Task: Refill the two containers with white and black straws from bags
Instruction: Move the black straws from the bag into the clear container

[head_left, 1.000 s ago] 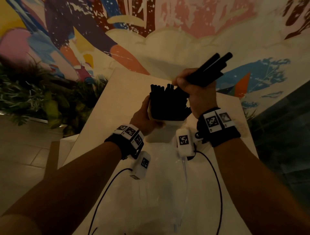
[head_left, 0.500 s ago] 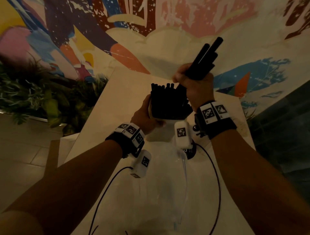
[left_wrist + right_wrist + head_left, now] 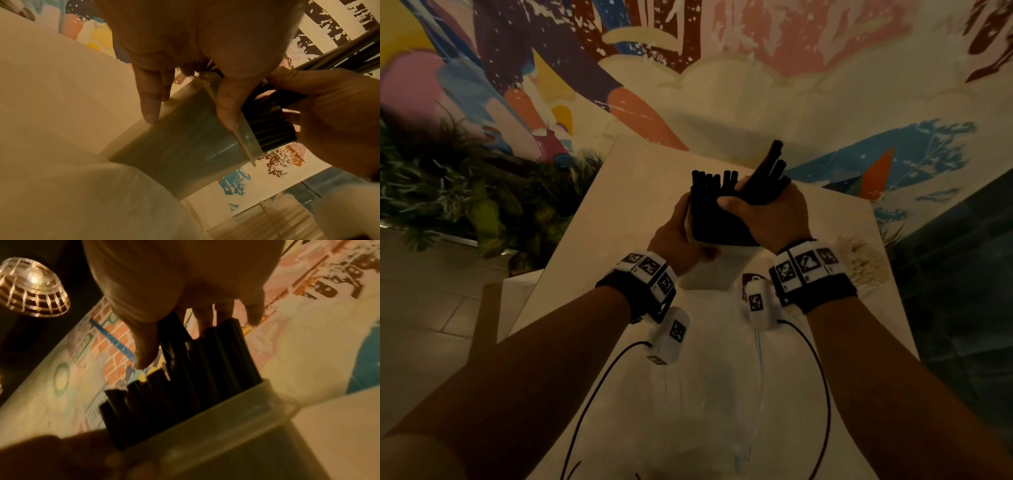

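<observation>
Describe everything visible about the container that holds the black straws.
The container is a translucent, greyish plastic tub with smooth tapered walls and a protruding rim lip. It is tilted, its base on the pale table, beside a clear plastic bag. Black straws stand packed inside, ends above the rim. The left hand grips its wall and rim; the right hand holds another straw bundle at its mouth.

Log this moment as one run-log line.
left hand holds container | right hand grips black straws at rim | insertion underway
</observation>
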